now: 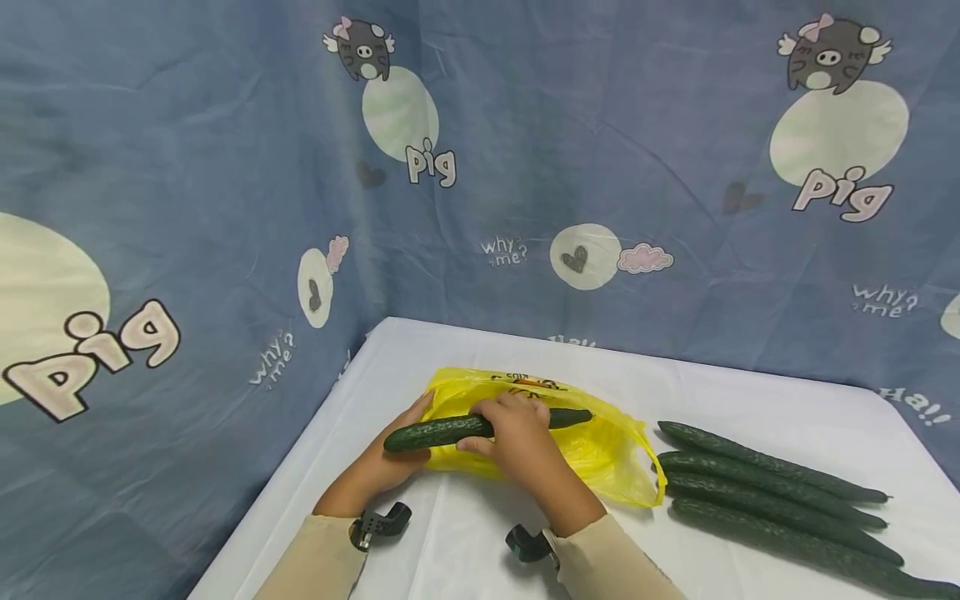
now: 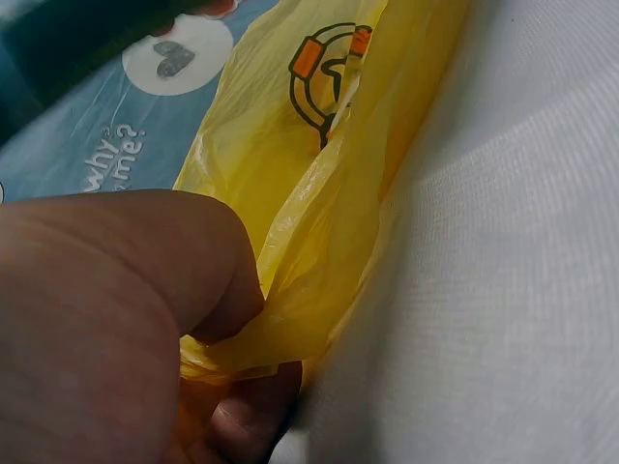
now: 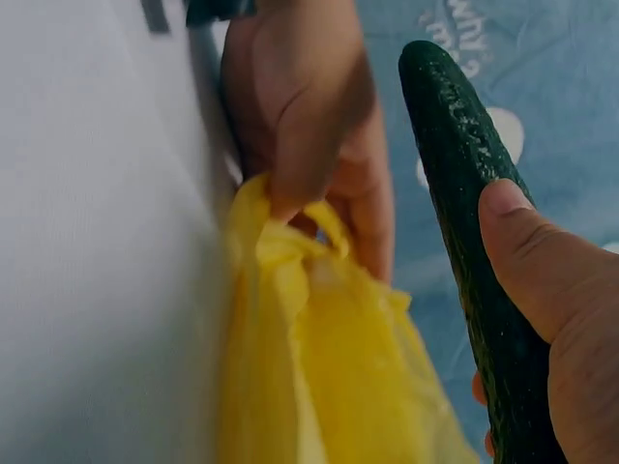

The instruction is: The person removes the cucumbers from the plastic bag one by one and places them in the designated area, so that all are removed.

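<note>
A yellow plastic bag [image 1: 600, 467] lies on the white table, its mouth spread toward the right. My left hand [image 1: 390, 458] pinches the bag's left end between thumb and fingers, as the left wrist view shows at the gathered plastic [image 2: 319, 261]. Above the bag, my right hand [image 1: 517, 429] grips a dark green cucumber [image 1: 435, 433] around its middle. In the right wrist view the thumb [image 3: 527, 242] lies along the cucumber [image 3: 455, 145], which is held apart from the bag [image 3: 338, 358]. The bag's inside is only partly visible.
Several more cucumbers [image 1: 780, 500] lie side by side on the table to the right of the bag. A blue patterned cloth [image 1: 525, 167] hangs behind and to the left of the white table [image 1: 420, 342]. Both wrists carry dark camera mounts [image 1: 390, 521].
</note>
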Demonstrator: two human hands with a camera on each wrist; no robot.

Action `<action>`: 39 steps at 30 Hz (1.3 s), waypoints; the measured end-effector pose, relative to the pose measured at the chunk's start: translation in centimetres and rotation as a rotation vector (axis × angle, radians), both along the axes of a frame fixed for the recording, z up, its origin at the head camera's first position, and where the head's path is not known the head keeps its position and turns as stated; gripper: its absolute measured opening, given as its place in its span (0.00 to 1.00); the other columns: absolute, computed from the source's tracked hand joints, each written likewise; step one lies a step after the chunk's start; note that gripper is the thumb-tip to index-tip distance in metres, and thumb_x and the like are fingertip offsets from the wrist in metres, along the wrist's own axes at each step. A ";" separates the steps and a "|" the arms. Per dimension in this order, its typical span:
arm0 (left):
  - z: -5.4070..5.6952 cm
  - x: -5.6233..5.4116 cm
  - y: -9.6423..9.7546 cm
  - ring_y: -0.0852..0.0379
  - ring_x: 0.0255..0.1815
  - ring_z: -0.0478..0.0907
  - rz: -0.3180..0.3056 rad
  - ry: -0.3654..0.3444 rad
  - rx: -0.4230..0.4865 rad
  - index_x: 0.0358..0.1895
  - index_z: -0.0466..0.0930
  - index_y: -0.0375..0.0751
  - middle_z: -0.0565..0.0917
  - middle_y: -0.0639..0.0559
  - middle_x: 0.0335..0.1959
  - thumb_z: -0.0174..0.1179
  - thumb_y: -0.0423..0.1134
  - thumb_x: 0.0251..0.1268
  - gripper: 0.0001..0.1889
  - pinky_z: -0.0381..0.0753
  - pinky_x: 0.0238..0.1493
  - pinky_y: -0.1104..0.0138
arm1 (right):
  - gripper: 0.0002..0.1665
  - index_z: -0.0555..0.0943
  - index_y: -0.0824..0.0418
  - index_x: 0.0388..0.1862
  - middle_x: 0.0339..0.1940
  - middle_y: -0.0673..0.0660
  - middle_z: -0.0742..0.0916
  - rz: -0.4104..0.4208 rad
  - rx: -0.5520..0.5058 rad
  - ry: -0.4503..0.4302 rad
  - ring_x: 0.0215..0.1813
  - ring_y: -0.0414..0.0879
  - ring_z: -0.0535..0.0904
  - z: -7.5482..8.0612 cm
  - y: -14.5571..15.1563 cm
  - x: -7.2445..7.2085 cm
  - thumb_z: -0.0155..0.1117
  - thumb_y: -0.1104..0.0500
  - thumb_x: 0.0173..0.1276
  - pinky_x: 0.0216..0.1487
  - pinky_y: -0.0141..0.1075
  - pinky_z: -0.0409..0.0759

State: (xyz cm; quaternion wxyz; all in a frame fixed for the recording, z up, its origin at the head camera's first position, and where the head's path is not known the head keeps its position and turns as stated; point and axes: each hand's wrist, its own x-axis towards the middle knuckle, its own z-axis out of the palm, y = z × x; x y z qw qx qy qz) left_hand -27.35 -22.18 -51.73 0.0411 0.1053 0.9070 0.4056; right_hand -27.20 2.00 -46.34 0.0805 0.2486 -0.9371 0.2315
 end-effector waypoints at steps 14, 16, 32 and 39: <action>-0.5 -0.4 0.0 0.37 0.85 0.53 0.007 0.038 -0.089 0.88 0.44 0.53 0.51 0.43 0.87 0.65 0.37 0.71 0.49 0.55 0.80 0.38 | 0.30 0.86 0.44 0.54 0.47 0.45 0.85 -0.041 0.001 0.134 0.55 0.46 0.79 1.7 2.7 3.5 0.74 0.31 0.58 0.57 0.54 0.66; -0.6 -0.5 -0.1 0.38 0.85 0.52 0.008 0.035 -0.098 0.88 0.43 0.54 0.51 0.45 0.87 0.66 0.42 0.72 0.49 0.55 0.81 0.39 | 0.31 0.87 0.44 0.54 0.46 0.44 0.84 -0.054 0.008 0.155 0.54 0.45 0.78 1.7 3.2 3.9 0.74 0.30 0.57 0.56 0.52 0.66; -0.8 -0.2 0.6 0.41 0.86 0.49 0.078 -0.045 -0.093 0.87 0.44 0.57 0.51 0.48 0.87 0.56 0.29 0.62 0.50 0.52 0.82 0.41 | 0.31 0.87 0.43 0.52 0.43 0.39 0.81 -0.189 -0.011 0.093 0.53 0.42 0.76 2.4 8.0 8.7 0.75 0.29 0.54 0.57 0.52 0.64; -0.6 -0.5 0.3 0.40 0.86 0.49 0.061 -0.020 -0.092 0.87 0.44 0.56 0.51 0.46 0.87 0.55 0.30 0.63 0.49 0.52 0.82 0.42 | 0.31 0.87 0.44 0.51 0.44 0.40 0.84 -0.291 -0.042 0.058 0.55 0.44 0.78 1.4 10.7 9.2 0.76 0.31 0.54 0.60 0.56 0.63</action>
